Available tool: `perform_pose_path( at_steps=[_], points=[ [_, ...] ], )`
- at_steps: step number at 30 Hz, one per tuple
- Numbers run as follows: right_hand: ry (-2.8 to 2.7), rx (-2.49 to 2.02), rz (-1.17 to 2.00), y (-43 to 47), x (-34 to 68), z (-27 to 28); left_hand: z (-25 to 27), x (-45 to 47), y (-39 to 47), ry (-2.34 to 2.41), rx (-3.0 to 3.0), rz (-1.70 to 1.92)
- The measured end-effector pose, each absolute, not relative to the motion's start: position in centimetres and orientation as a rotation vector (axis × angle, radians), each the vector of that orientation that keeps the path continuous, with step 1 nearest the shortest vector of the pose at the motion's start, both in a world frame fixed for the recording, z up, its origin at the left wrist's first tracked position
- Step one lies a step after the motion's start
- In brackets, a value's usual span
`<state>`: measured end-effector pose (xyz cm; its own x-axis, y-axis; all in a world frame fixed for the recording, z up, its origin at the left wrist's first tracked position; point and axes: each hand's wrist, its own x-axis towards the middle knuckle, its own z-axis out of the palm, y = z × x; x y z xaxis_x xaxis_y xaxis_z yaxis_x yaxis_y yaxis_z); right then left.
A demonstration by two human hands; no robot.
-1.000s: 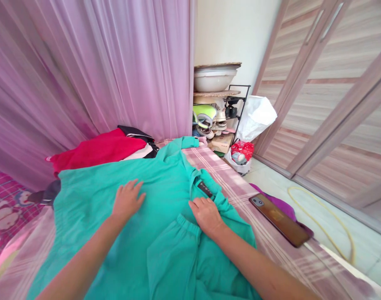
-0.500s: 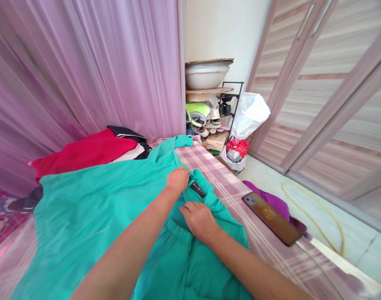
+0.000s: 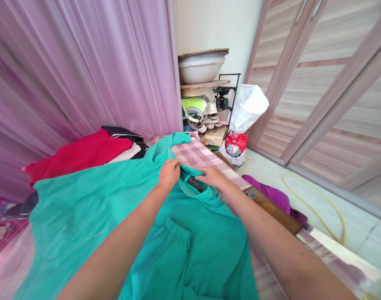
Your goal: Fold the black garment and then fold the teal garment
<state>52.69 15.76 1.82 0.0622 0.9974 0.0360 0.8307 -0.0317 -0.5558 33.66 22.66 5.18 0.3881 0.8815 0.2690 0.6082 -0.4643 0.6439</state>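
A teal long-sleeved top (image 3: 93, 204) lies spread over the bed, its neck opening toward the right and a black label (image 3: 194, 184) showing inside the collar. My left hand (image 3: 169, 173) pinches the collar's edge on the left of the label. On the other side, my right hand (image 3: 211, 176) grips the collar edge between thumb and fingers. A stretch of collar runs between the two hands. One elastic cuff (image 3: 178, 230) rests folded across the front of the top.
Red and black clothes (image 3: 81, 152) lie beyond the top, by the purple curtain (image 3: 115, 62). A phone (image 3: 273, 210) sits on the checked bedsheet (image 3: 196, 154) near the right edge. Past it are a purple cloth (image 3: 268, 193), a yellow hose (image 3: 324, 200), a shoe rack (image 3: 232, 104) and bags.
My right hand has moved up and away from me, from below the label to the collar's far right edge. The collar between my hands is now drawn out.
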Motion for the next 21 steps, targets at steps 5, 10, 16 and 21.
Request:
perform_pose_path(
  at_steps=[5,10,16,21],
  points=[
    [-1.592,-2.281,0.506,16.5,53.4,2.2,4.8,34.5,23.3,1.001,1.665,0.855],
    [-1.556,-2.296,0.573,16.3,56.5,2.0,2.3,33.1,21.8,0.938,1.936,0.753],
    [-1.430,-2.358,0.568,10.6,59.6,2.9,-0.5,32.7,19.1,0.789,2.405,0.410],
    [-1.406,-1.990,0.721,7.1,56.6,2.3,-0.1,35.0,18.7,0.819,2.575,0.289]
  ],
)
